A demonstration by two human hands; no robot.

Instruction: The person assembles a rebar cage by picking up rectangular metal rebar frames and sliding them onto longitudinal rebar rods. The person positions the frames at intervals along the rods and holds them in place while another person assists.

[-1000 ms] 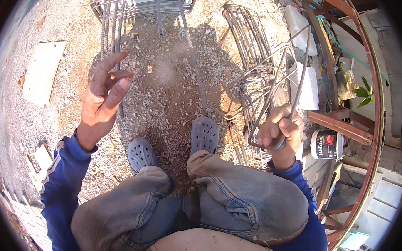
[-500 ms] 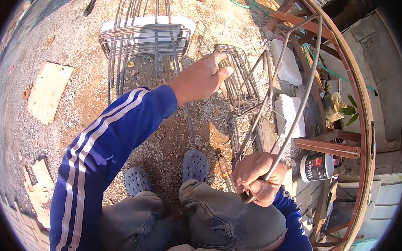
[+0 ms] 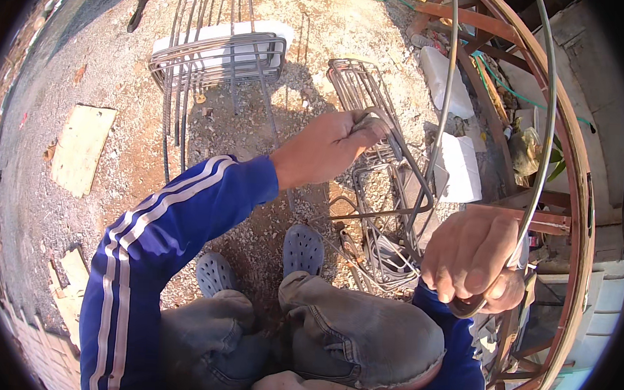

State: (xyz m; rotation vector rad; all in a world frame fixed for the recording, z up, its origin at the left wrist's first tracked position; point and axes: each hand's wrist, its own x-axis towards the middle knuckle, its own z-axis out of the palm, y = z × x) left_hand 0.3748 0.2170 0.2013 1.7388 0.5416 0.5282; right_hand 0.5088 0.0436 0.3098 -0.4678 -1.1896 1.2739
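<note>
My right hand (image 3: 471,260) is closed around a bent steel rebar stirrup (image 3: 547,115), whose long sides rise past the top of the view. My left hand (image 3: 328,146), reaching in from the left, has its thumb and fingers pinched on a bent rebar piece (image 3: 416,165) that runs down to a sharp corner. Whether both hands grip one and the same stirrup, I cannot tell. Beneath them, a pile of rebar stirrups (image 3: 353,84) lies on the gravel. Pliers or cutters (image 3: 351,250) with worn handles seem to lie beside my shoe, partly covered.
Long rebar rods with stirrups around them (image 3: 220,59) rest on a white block at the far left. White blocks (image 3: 461,167) stand right of the pile. A wooden frame (image 3: 585,209) curves along the right side. Flat boards (image 3: 81,147) lie on the left.
My right hand has moved right and up, bringing the stirrup closer to view. My left hand has shifted slightly right and down and closed on a bent rebar piece.
</note>
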